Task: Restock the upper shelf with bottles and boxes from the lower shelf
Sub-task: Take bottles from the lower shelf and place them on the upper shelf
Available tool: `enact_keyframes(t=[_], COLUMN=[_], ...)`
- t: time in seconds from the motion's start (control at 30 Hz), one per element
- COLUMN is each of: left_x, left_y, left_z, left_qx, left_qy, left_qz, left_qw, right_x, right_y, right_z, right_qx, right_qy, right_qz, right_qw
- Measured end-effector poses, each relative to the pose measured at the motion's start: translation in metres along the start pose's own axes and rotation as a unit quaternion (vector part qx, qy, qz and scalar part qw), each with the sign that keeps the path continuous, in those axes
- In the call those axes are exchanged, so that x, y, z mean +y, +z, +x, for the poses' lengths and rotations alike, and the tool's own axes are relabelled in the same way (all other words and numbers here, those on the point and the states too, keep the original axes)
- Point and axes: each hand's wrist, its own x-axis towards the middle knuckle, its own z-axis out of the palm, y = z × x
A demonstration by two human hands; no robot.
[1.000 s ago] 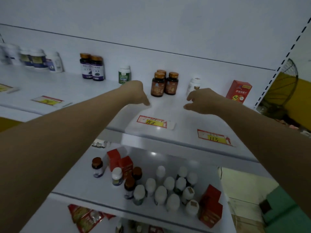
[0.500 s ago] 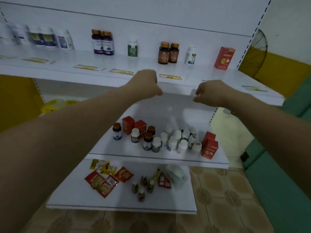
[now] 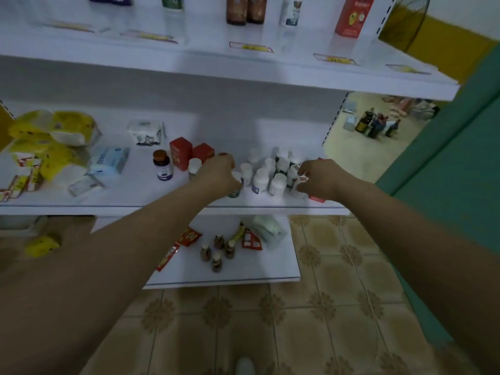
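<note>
Lower white shelf (image 3: 135, 201): cluster of white-capped plastic bottles (image 3: 266, 177) is reached by left hand (image 3: 219, 171) and right hand (image 3: 319, 180), grips indiscernible; crowded neighbours could be toppled.

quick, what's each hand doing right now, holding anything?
Left hand: curled around a white-capped bottle on the lower shelf; firm grip cannot be told.
Right hand: fingers closing at a red box; grip cannot be told.

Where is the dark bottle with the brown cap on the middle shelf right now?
In the head view, the dark brown-capped bottle stands alone left of centre on the middle shelf, just left of the red boxes and apart from the left hand.
</note>
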Motion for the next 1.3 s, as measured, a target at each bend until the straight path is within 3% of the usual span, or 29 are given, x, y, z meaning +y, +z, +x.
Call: enact_keyframes(t=[0.23, 0.6, 0.8, 1.03, 1.3], left_x=[-0.02, -0.043, -0.034, -0.042, -0.022], left_y=[0.042, 0.085, 0.104, 0.115, 0.069], left_z=[0.06, 0.169, 0.219, 0.228, 0.195], left_qx=[-0.043, 0.052, -0.023, -0.047, 0.008], left_qy=[-0.034, -0.014, 0.026, 0.045, 0.037], left_qz=[0.01, 0.068, 0.186, 0.137, -0.068], left_qw=[0.998, 0.996, 0.982, 0.988, 0.997], right_x=[0.019, 0.02, 0.009, 0.005, 0.012], right_y=[0.042, 0.093, 0.115, 0.126, 0.067], right_z=[0.07, 0.184, 0.217, 0.222, 0.182], right_qx=[-0.045, -0.006, -0.026, 0.003, 0.022], right_qy=[-0.049, -0.064, -0.064, -0.044, -0.052], right_qz=[0.029, 0.022, 0.018, 0.027, 0.165], right_qw=[0.997, 0.998, 0.997, 0.999, 0.985])
